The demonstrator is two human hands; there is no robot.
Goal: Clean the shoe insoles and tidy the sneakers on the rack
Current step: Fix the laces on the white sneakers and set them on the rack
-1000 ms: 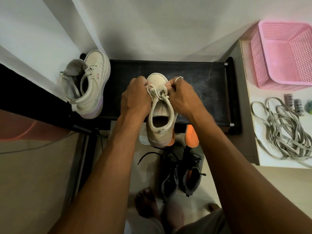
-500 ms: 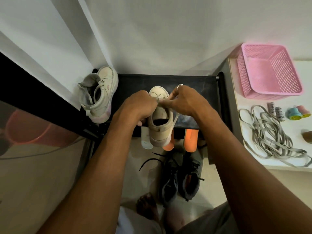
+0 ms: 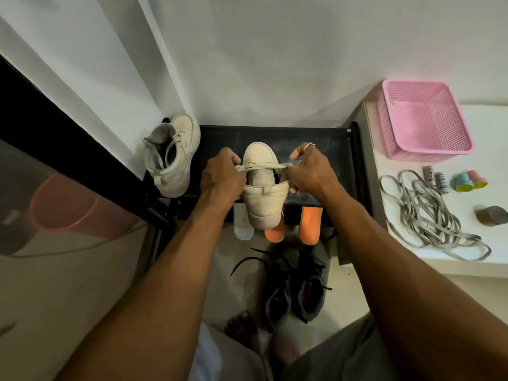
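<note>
While lace [image 3: 264,166] drawn taut sideways, likely for tightening, left grip [image 3: 220,176] and right grip [image 3: 309,171] each pinch one end, fingers curled; cream sneaker [image 3: 257,155] on rack [image 3: 319,137] top, toe toward wall, heel past front edge.

Both bare forearms are reaching forward from the lower corners of the view and angling in toward each other. The left hand [image 3: 220,178] is curling its fingers and pinching one end of a shoelace [image 3: 264,166], while the right hand [image 3: 309,171] is pinching the other end, one ringed finger lifting clear. The hands are sitting level and apart, knuckles facing up.
</note>
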